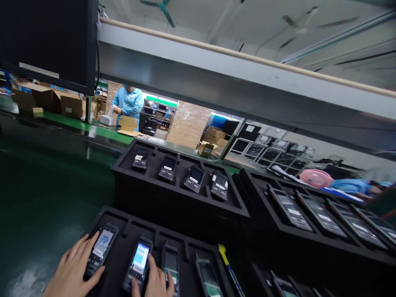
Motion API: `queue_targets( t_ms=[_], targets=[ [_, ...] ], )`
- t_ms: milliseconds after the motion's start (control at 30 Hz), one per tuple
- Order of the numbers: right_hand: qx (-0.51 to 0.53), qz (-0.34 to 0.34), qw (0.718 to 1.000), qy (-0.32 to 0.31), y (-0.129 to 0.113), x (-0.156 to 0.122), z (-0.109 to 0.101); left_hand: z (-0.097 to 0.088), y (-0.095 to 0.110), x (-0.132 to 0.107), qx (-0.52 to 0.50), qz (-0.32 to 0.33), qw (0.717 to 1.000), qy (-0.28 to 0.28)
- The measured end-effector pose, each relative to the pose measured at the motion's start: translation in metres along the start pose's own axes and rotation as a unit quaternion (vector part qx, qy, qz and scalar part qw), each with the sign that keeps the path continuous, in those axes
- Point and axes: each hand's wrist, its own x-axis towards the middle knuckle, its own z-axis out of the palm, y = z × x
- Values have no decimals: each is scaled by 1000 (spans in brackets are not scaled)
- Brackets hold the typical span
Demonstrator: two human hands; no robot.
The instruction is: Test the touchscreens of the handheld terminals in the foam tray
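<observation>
My left hand (76,264) grips the leftmost handheld radio (103,243), fingers along its left edge and thumb at its lower right side. That radio has a stub antenna, keys and a lit screen with a blue logo. Beside it, my right hand (156,278) has thumb and index finger on the lower part of a second radio (140,255), whose screen glows blue and white. Its other fingers reach over a third radio (170,260) with a dark screen. A fourth dark radio (207,274) lies to the right. All sit in slots of a black foam tray (123,216).
Behind, a raised black tray (182,198) carries several radios; another stack of trays (287,243) stands right. A yellow-and-blue strip (229,264) lies beside the near tray. A monitor (46,41) and shelf (216,70) hang overhead. Across the bench, a person in blue (131,103) handles packaging.
</observation>
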Motion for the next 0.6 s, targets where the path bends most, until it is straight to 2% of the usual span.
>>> queue_targets(
  t_ms=[167,400,600],
  targets=[
    [-7,-26,999,-21,-4,20,-5,2,-1,3,41,-13,999,-28],
    [19,-25,999,-28,2,13,1,-2,2,1,30,-17,999,-38],
    [35,-4,999,-27,1,16,-4,-7,5,1,27,-22,998,-56]
  ],
)
